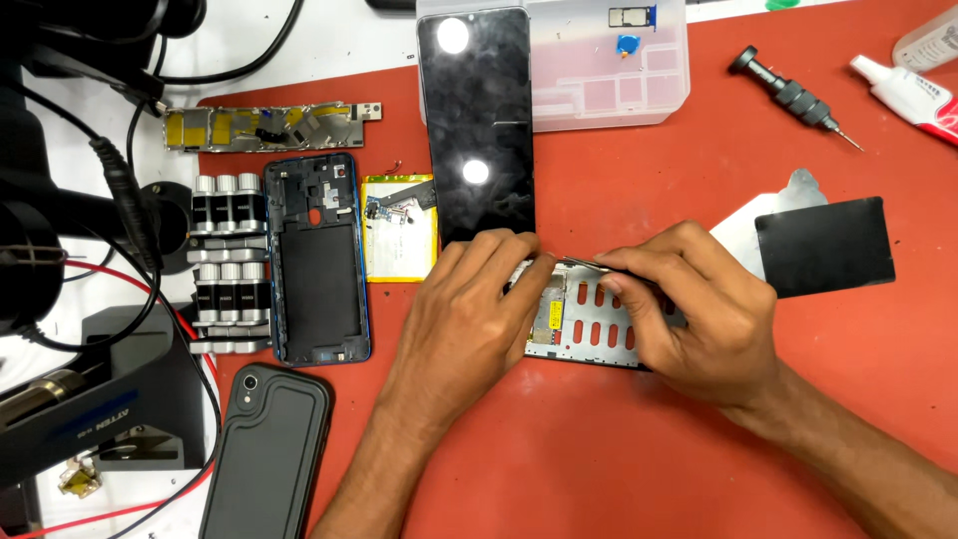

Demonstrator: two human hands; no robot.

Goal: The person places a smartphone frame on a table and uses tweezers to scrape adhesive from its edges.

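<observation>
Nearest, we see a black phone case (pixel 267 449) at left. Left hand (pixel 464 319) lies palm down, fingers together, pressing the metal phone frame (pixel 589 329), which lies flat mid-mat with its long axis left-right. Right hand (pixel 699 309) pinches tweezers (pixel 589 265), tips pointing left over the frame's far edge. Farther, the black screen panel (pixel 479 125) runs near-far. Clear parts box (pixel 609 65) holds a small blue piece and a tray; other compartments unclear.

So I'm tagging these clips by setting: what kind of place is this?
Most likely a phone repair bench: a red work mat holds a detached black phone screen, a blue-edged phone frame and a small black precision screwdriver.
</observation>
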